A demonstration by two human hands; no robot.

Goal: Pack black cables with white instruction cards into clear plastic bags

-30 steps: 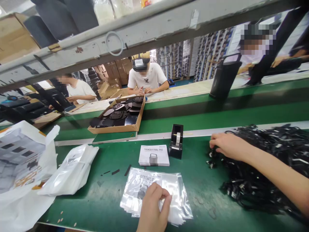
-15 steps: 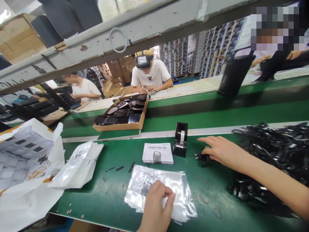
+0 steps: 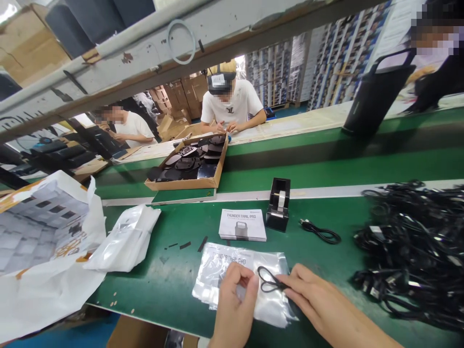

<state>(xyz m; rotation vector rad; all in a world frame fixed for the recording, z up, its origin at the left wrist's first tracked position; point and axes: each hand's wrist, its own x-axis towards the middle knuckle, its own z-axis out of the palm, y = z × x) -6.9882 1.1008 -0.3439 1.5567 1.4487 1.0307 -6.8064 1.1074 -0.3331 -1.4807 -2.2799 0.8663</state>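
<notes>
My right hand (image 3: 308, 295) is closed on a looped black cable (image 3: 267, 279), held low over the clear plastic bags (image 3: 273, 309). The cable's loops point left, toward my other hand. My left hand (image 3: 237, 295) is pinched at the middle of the bag pile, its thumb and fingers on the top bag. A printed booklet shows through the clear plastic, partly hidden by my left hand. Just beyond the bags lies a stack of white booklets (image 3: 242, 224). A second coiled black cable (image 3: 321, 232) rests on the green table, right of the black tape dispenser (image 3: 278, 204).
A large heap of black cables (image 3: 409, 251) covers the right side. On the left are white packets (image 3: 125, 239) and an opened printed bag (image 3: 43, 256). A carton tray (image 3: 183, 183) of dark parts and a black speaker (image 3: 377, 96) stand farther back. Several people work opposite.
My right hand has come from beside the tape dispenser to the bags, bringing a looped cable. One coiled cable stays on the table. My left hand remains at the bags; the view has shifted slightly.
</notes>
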